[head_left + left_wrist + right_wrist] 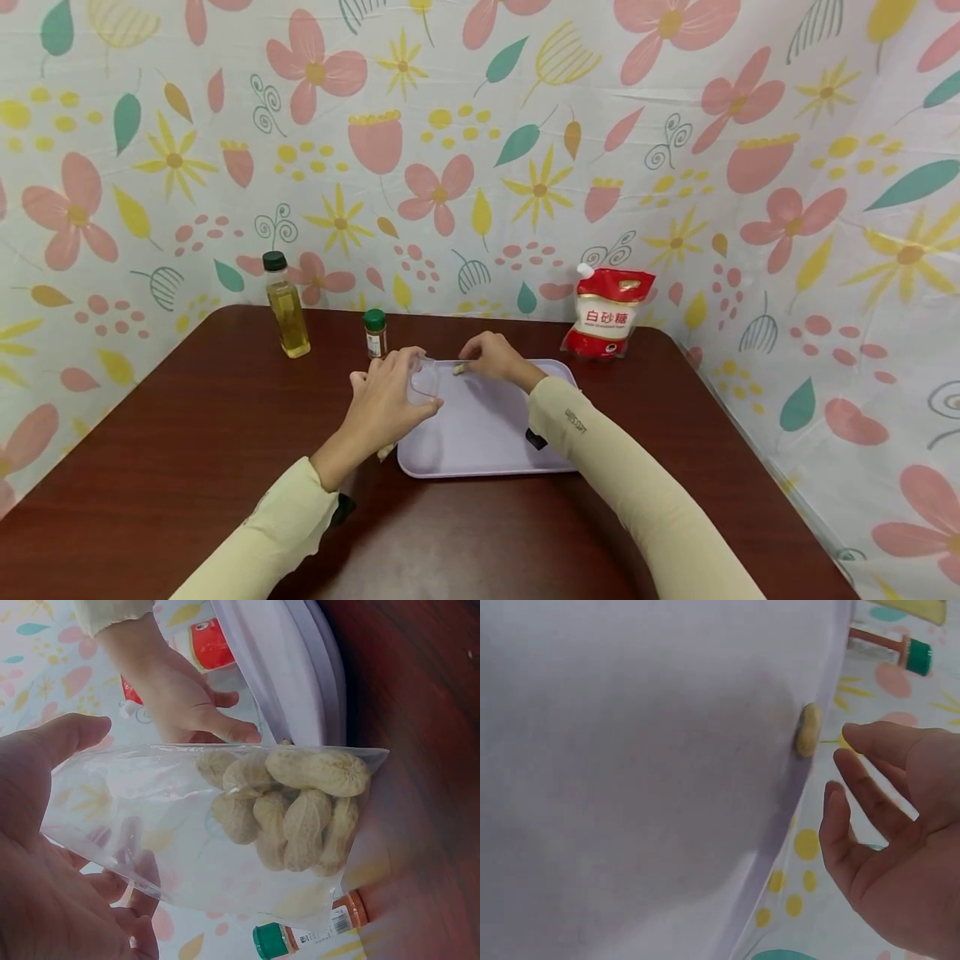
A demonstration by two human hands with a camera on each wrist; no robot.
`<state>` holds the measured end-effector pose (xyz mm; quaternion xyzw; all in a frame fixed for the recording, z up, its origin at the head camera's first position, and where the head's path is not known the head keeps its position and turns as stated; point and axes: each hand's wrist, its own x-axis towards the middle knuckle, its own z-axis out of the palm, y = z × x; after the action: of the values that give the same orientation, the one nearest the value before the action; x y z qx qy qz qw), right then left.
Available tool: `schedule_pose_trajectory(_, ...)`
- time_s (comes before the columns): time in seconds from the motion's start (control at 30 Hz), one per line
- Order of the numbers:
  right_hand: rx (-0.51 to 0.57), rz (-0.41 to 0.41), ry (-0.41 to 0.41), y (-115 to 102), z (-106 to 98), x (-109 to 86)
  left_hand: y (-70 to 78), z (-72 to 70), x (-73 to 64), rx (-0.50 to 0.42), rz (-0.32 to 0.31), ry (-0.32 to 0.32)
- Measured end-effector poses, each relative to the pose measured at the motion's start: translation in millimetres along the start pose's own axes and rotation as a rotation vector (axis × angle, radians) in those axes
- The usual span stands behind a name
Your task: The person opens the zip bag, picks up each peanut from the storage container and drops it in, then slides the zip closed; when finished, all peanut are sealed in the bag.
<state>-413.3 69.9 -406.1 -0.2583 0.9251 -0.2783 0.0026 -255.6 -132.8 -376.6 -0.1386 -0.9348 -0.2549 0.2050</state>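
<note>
My left hand (381, 402) holds a clear plastic bag (157, 825) near its mouth, thumb on one side and fingers on the other. Several unshelled peanuts (304, 829) lie bunched at the bag's bottom. A single peanut (808, 731) rests on the lilac tray (487, 425), against its far rim. Beside that peanut hovers my right hand (491, 357), its fingers spread apart and slightly bent; in the right wrist view a gap separates the fingertips from the peanut.
On the brown table (187, 417), an oil bottle (287, 312) stands at back left and a green-capped spice jar (375, 333) behind the left hand. A red and white sugar pouch (606, 312) stands at back right. A flowered curtain (450, 167) borders the table behind.
</note>
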Motion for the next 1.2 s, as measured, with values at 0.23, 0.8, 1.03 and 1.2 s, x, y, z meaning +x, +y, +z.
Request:
schedule_pose_trajectory(0.23, -0.073, -0.004, -0.054, -0.7, 4.4, 2.6, -0.1, -0.7, -1.3, 0.006, 0.0, -0.003)
schedule_pose_trajectory(0.8, -0.184, 0.029, -0.125, -2.2, 6.2, 0.8, -1.2, 0.1, -2.7, 0.011, -0.002, -0.005)
schedule_pose_trajectory(1.03, -0.158, -0.013, -0.089, -3.0, -0.2, -3.2, -0.1, 0.5, -2.1, 0.015, -0.003, -0.008)
schedule_pose_trajectory(1.2, -0.151, -0.018, -0.094, -9.8, -3.5, -7.2, -0.3, 1.1, -1.2, 0.012, 0.001, -0.007)
